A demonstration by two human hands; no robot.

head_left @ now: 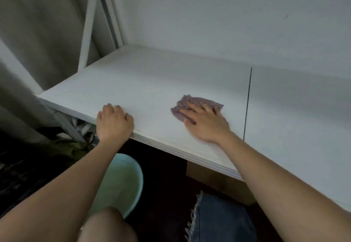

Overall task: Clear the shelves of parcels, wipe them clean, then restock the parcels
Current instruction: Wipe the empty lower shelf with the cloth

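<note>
The wiping step was in hand: the right hand (206, 121), fingers spread, pressed the cloth (197, 105) near the shelf's (152, 82) front edge, while the left hand (114, 122) curled over that edge; the next move would probably carry the cloth toward the back.

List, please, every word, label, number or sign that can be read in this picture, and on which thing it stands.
None: no readable text shows anywhere.
The white shelf, the purple cloth and the green basin bear no print.
The crumpled items under the shelf are too dark and blurred to read.
</note>
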